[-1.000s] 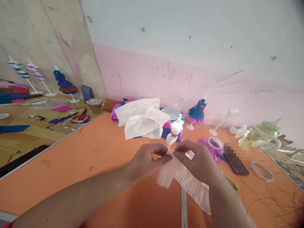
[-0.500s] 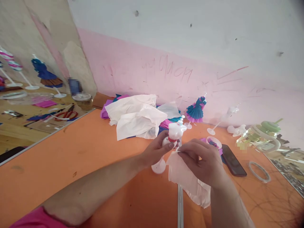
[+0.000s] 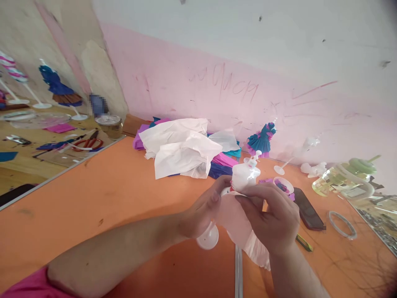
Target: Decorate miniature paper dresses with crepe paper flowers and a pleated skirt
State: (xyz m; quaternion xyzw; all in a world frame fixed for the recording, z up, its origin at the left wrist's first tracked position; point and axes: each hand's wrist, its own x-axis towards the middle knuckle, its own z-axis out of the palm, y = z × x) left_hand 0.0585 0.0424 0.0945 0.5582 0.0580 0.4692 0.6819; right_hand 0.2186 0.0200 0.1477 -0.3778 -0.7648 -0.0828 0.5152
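Observation:
My left hand (image 3: 206,205) is wrapped round the waist and hip of a small white mannequin (image 3: 245,176), which leans to the right. Its round white base (image 3: 207,238) hangs out below my wrist, and a bit of red shows at the waist. Between the thumb and fingers of my right hand (image 3: 274,213) is the upper edge of a thin white paper piece (image 3: 234,217), pressed against the mannequin's waist. The paper drapes down between both hands, its lower end crinkled. My right fingers hide part of the paper's top edge.
Behind lie piled white paper sheets (image 3: 182,145) over coloured ones. A mannequin in a blue-and-purple dress (image 3: 262,138) stands by the wall. To the right are a phone (image 3: 309,210), a yellow cutter (image 3: 304,243), a tape roll (image 3: 343,225) and a bottle (image 3: 344,182); scissors (image 3: 88,143) lie left.
The mannequin has tilted further right, its base swinging down and toward me. The paper's top edge has come up against the waist. The yellow cutter has come into sight beside my right wrist.

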